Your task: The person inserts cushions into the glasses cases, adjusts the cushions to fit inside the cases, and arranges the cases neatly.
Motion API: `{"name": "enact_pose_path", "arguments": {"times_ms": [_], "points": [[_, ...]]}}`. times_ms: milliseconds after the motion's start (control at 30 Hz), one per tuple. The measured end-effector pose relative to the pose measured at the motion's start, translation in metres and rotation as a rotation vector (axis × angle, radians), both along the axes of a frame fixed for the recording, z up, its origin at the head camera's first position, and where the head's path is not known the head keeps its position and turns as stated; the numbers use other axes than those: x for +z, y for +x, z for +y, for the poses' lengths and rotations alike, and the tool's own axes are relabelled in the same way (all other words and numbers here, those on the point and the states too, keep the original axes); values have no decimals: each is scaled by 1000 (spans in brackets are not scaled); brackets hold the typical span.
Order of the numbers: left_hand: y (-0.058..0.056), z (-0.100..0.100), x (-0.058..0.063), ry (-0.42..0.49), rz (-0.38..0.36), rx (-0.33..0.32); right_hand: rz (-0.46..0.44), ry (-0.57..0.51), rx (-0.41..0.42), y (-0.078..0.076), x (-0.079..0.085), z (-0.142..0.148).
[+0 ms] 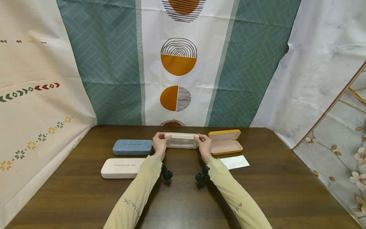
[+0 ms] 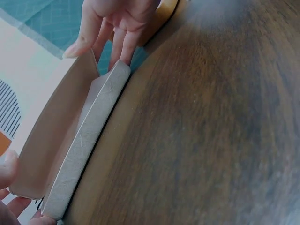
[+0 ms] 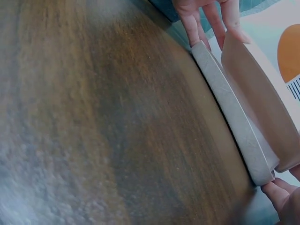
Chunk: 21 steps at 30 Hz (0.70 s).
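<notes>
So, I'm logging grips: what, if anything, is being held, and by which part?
The left hand and right hand hold the open, off-white, oblong hard case by its short ends, thumbs on the raised lid, fingers at the base.

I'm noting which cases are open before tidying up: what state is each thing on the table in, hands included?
Middle case: open, lid raised
Yellow case: open, lid raised
Blue case: closed
White case: closed, partly hidden by the left sleeve
White sheet: flat, partly hidden
Left hand: gripping the middle case's left end
Right hand: gripping its right end
</notes>
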<state>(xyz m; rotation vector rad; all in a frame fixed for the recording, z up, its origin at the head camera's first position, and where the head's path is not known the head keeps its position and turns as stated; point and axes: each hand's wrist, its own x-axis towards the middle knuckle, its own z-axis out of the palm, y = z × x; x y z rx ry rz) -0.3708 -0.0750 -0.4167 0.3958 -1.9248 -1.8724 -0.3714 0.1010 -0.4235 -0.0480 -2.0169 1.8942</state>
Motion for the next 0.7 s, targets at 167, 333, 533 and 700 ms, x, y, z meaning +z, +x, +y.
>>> {"name": "enact_pose_path", "arguments": {"times_ms": [167, 333, 533, 700], "points": [[2, 0, -1, 14, 1, -4, -29, -5, 0, 2, 0, 0], [2, 0, 0, 1, 5, -6, -33, -27, -4, 1, -1, 0], [2, 1, 0, -30, -1, 20, -12, -33, 4, 0, -3, 1], [3, 3, -1, -55, -7, 46, -7, 15, -5, 2, -5, 1]]}}
